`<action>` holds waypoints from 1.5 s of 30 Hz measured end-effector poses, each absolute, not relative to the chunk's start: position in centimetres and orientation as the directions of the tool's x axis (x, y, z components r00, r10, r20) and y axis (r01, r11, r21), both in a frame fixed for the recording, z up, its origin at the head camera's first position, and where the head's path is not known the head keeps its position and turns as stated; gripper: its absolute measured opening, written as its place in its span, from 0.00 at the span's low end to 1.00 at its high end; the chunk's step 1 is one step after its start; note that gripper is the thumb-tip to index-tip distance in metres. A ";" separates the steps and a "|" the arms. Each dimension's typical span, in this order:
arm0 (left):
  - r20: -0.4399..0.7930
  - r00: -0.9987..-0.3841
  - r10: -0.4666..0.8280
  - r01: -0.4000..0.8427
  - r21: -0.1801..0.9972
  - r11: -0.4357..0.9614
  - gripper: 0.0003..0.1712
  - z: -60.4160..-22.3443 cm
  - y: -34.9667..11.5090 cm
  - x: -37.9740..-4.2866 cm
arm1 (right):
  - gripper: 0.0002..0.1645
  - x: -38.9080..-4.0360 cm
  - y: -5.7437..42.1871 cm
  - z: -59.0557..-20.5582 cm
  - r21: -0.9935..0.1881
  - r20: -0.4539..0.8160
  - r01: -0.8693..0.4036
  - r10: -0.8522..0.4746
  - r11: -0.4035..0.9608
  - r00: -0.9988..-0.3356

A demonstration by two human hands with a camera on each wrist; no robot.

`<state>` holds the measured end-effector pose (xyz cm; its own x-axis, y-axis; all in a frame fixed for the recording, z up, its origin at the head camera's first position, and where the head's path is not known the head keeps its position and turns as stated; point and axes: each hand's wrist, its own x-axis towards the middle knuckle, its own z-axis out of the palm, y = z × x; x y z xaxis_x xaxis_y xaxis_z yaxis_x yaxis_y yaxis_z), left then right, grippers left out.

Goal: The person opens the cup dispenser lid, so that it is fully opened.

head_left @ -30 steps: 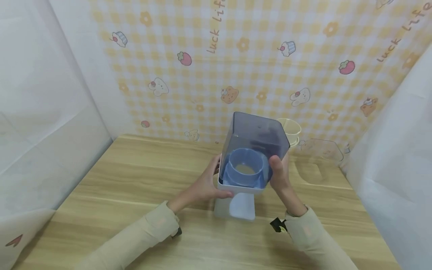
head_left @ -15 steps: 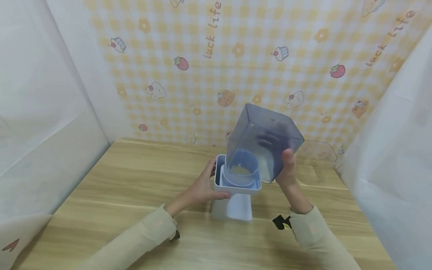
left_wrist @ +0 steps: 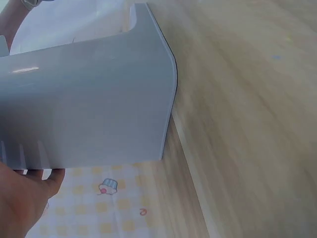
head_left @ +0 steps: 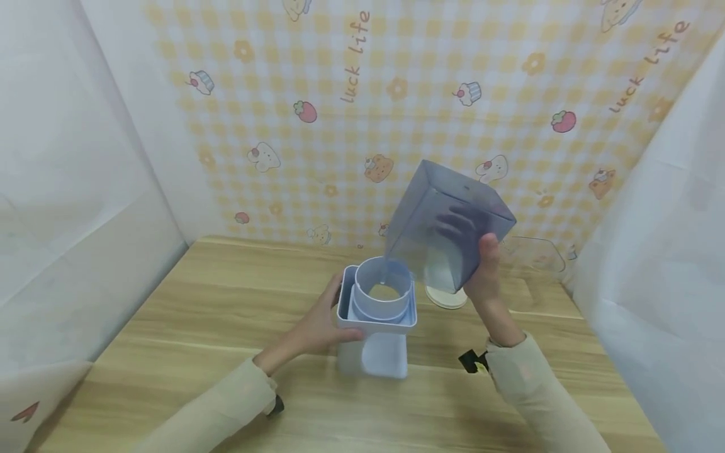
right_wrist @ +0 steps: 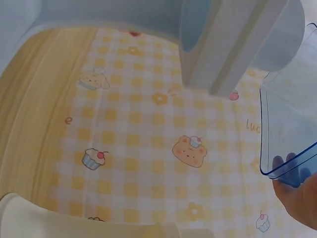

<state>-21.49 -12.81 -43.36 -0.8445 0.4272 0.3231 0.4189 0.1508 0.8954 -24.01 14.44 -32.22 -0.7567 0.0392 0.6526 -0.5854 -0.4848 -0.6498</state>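
Observation:
A white, pale-blue dispenser base (head_left: 385,358) stands on the table, with a square tray-like top and a round collar (head_left: 374,311) inside it. My left hand (head_left: 320,324) grips the left side of that top, thumb along the front. Its smooth side panel (left_wrist: 89,104) fills much of the left wrist view. My right hand (head_left: 484,274) holds a see-through smoky-blue square container (head_left: 436,220) above and right of the base, tilted, fingers behind it and thumb on the near side. In the right wrist view, the container (right_wrist: 285,124) appears apart from the base.
Behind the container, the pale round foot (head_left: 447,299) of a stand shows on the wooden table (head_left: 238,302). A cream curved piece (right_wrist: 84,225) fills the lower right wrist view. A clear plastic item (head_left: 535,251) is at back right, against the checked cloth (head_left: 340,138).
The smoky container, seated in the base's top a second ago, has been lifted off up and right by my right hand. My left hand and the base have shifted slightly left.

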 end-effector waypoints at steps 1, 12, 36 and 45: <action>0.326 -0.844 0.426 0.423 0.893 0.155 0.69 -43.4 -13.3 -21.3 | 0.38 -24.3 14.3 -32.2 -0.655 0.656 -0.593 0.038 -0.469 -0.754; 0.431 -0.785 0.446 0.516 0.853 0.084 0.68 -43.6 -17.2 -19.4 | 0.61 -29.2 11.4 -33.4 -0.706 0.702 -0.690 -0.030 -0.156 -0.712; 0.493 -0.735 0.465 0.558 0.830 0.002 0.65 -44.2 -16.1 -18.6 | 0.77 -37.4 12.9 -43.9 -0.740 0.455 -0.512 -0.237 0.436 -0.859; 0.535 -0.704 0.467 0.583 0.811 -0.049 0.64 -44.5 -16.6 -18.2 | 0.73 -37.9 12.1 -45.4 -0.693 0.490 -0.566 -0.284 0.446 -0.824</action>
